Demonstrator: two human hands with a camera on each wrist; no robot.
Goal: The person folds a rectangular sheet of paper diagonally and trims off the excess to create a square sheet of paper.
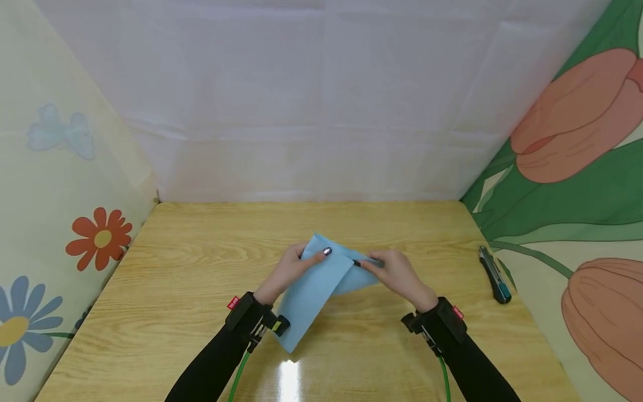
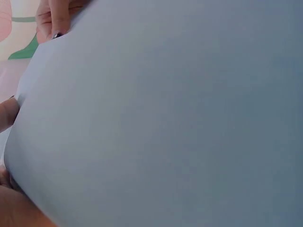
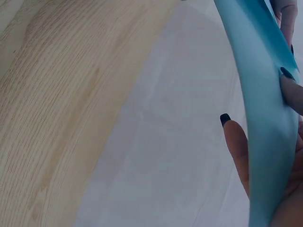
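A folded sheet of light blue paper [image 1: 311,290] is held above the table by both hands. At its upper left edge the left hand [image 1: 296,268] pinches it, thumb on the near face. The right hand [image 1: 399,273] grips the other folded part, its thumb near the place where two layers cross. In the left wrist view the paper [image 2: 165,113] fills most of the picture and hides much of the left hand. From the right wrist, the paper [image 3: 265,109] looks like a bent strip, with a dark-nailed finger [image 3: 236,146] extending behind it.
A utility knife [image 1: 494,274] lies at the right edge of the wooden table [image 1: 201,251]. White cloth [image 1: 321,111] hangs behind the table, and flower-printed cloths stand at both sides. Green cables [image 1: 238,374] run from the wrist cameras.
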